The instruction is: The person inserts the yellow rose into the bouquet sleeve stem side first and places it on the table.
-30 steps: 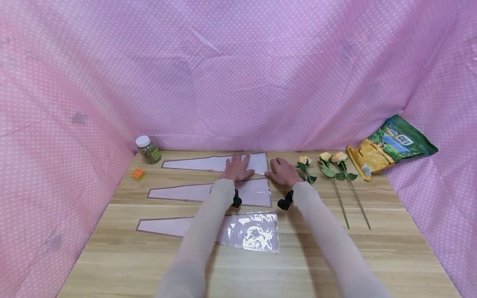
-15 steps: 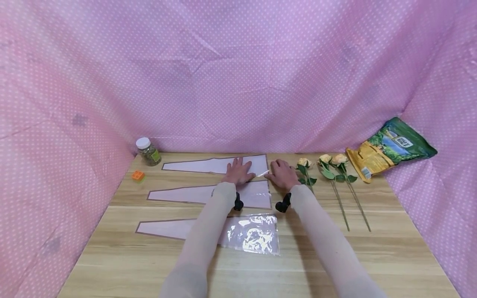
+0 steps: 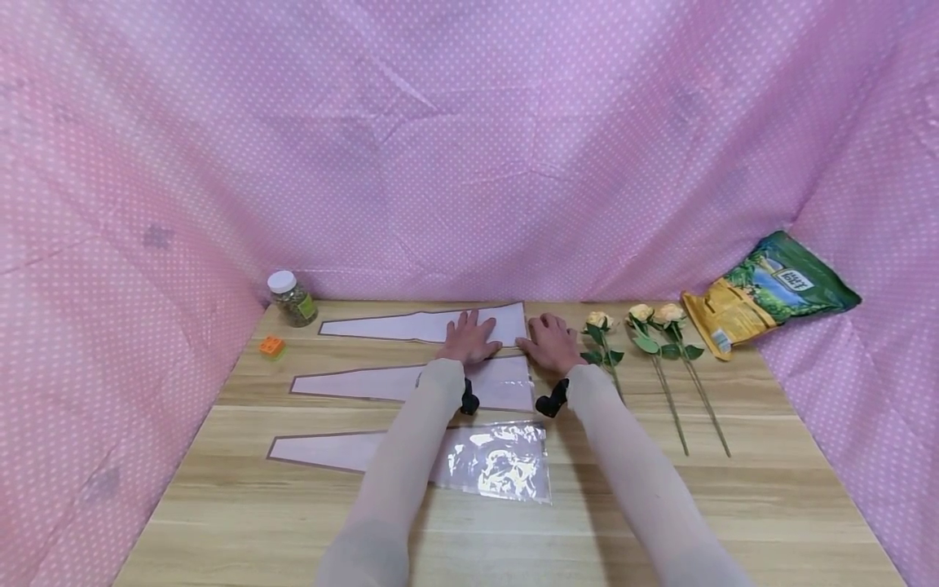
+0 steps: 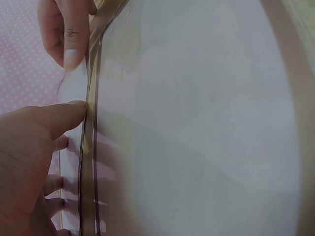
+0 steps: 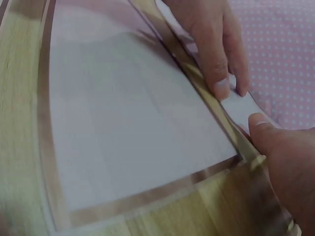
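Left hand (image 3: 469,338), spread, and right hand (image 3: 553,344), loosely bent, touch the far sheet (image 3: 389,325), gripping nothing; two nearer sheets (image 3: 352,382) already lie flat, this one seemingly unfinished.

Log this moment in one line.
Left hand: fingers spread on far panel | right hand: thumb at far panel's right end | middle panel, near panel: lying on table

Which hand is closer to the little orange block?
Left. The left hand rests on the farthest white sheet, to the right of the orange block; the right hand is farther right, at that sheet's wide end.
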`<state>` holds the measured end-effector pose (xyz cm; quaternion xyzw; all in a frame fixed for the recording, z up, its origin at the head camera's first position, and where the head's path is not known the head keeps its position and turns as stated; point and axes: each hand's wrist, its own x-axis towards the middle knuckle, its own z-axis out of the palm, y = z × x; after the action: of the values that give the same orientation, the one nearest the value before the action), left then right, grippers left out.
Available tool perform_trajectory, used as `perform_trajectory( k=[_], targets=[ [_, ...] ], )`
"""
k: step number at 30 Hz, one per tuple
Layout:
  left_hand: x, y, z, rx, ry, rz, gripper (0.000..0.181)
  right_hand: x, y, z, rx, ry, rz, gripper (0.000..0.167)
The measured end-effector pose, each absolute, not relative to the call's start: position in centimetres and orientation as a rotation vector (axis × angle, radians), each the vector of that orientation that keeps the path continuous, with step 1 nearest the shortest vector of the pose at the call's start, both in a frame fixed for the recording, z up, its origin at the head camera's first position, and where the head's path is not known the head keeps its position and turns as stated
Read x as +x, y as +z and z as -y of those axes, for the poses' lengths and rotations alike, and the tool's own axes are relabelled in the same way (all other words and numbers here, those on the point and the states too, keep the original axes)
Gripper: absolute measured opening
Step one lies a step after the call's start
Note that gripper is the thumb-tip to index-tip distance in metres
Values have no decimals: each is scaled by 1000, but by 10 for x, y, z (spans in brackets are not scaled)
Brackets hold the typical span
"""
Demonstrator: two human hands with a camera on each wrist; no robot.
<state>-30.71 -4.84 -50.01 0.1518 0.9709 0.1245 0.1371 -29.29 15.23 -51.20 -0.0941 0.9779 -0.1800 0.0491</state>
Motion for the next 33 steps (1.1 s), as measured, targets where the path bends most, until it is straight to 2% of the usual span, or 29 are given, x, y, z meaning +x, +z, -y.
perform_trajectory(
  k=[6,12,25,33],
  targets=[
    [-308,-502,49,425,384,-2809,63,-293,-508,-149,-286,-735,-2917,61],
    [-309,-502,49,416,382,-2816,63,-294,-501,-144,-279,-1201,-2749,56],
    [-308,-502,47,421,414,-2798,64,-302,-497,-143,-8,-2034,-2017,64],
    [-310,-502,44,438,406,-2852,60,-305,-496,-143,152,-2283,-1583,71]
  ],
)
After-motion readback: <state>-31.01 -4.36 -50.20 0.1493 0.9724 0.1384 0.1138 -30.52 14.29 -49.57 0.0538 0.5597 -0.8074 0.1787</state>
